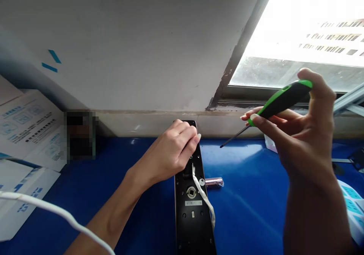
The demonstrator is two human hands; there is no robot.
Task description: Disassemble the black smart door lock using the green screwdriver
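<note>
A long black door lock panel lies back side up on the blue tabletop, its far end toward the wall. It shows a square spindle hole in a metal ring, small screw holes and a white-sleeved cable running along its right side. My left hand is closed over the panel's far end; its curled fingertips are partly hidden. Off to the right, my right hand holds a green and black screwdriver by the handle in the air. The screwdriver's tip points down and left, apart from the panel.
A pinkish metallic cylinder in clear wrap sticks out right of the panel. White printed boxes stand at the left, near a white cable in the foreground. Behind are a tiled wall and a window. A blue-and-white power strip lies far right.
</note>
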